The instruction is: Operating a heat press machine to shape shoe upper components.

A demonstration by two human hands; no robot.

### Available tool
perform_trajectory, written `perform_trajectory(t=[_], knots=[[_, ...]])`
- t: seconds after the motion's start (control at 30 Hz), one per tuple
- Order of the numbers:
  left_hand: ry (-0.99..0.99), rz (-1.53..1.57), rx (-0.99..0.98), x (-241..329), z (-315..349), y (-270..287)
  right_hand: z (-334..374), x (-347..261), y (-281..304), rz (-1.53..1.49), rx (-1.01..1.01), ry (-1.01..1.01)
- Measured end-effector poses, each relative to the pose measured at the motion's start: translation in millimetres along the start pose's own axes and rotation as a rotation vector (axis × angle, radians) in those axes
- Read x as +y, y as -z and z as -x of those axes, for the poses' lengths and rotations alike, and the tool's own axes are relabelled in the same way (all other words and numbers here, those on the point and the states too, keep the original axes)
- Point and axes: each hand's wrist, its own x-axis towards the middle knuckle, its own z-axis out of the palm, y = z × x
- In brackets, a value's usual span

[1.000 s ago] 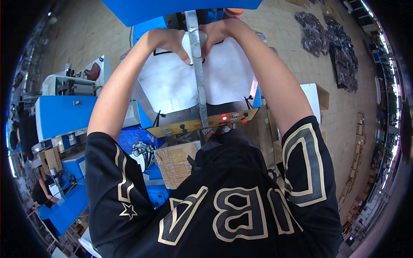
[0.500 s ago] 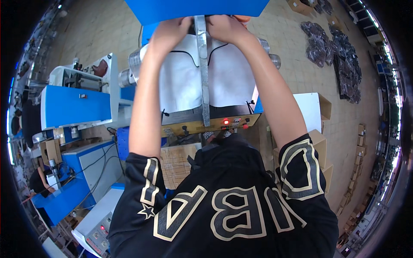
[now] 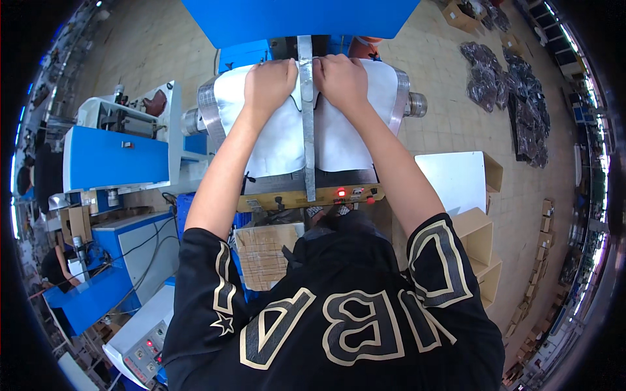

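Note:
Two smooth white panels, a left white panel [image 3: 277, 146] and a right white panel [image 3: 339, 143], lie on a machine bed on either side of a narrow metal bar [image 3: 308, 130]. Against the bar's left side, my left hand [image 3: 268, 86] is closed on the left panel's inner part, knuckles up. My right hand [image 3: 343, 81] is closed likewise on the right panel, close to the bar's other side. Both hands' fingertips are mostly hidden. Short black lines on the panels show just below the hands. A blue machine housing [image 3: 300, 16] overhangs the far end.
A control strip [image 3: 293, 199] with a lit red button runs along the machine's near edge. Blue-and-white machines [image 3: 117, 159] stand at left, with another person beyond. Cardboard boxes [image 3: 473, 234] and a white board [image 3: 451, 179] are at right. Bagged dark goods [image 3: 482, 75] lie on the floor.
Both hands have come back toward me along the bar, out from beneath the blue housing. They now cover much of the panels' black lines. The panels keep their place beside the bar.

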Motion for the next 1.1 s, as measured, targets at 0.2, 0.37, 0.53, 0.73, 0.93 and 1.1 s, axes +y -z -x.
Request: perform_trajectory(t=[0.2,0.37,0.53,0.73,0.93,1.1], knots=[[0.044,0.0,0.007,0,-1,4,1,4,-5,-0.037,0.054,-0.001],[0.077,0.043,-0.008,-6,1,-1,1,3,-4,-0.003,0.06,0.015],[0.058,0.071,0.052,-1,0,1,5,6,-4,-0.016,0.083,0.014],[0.072,0.1,-0.034,-4,1,-2,7,5,-4,-0.024,0.099,0.005],[0.049,0.095,0.033,-5,4,0,6,-2,-7,0.014,0.127,0.033],[0.007,0.045,0.083,-3,6,-1,8,-3,-13,0.02,0.188,0.024]])
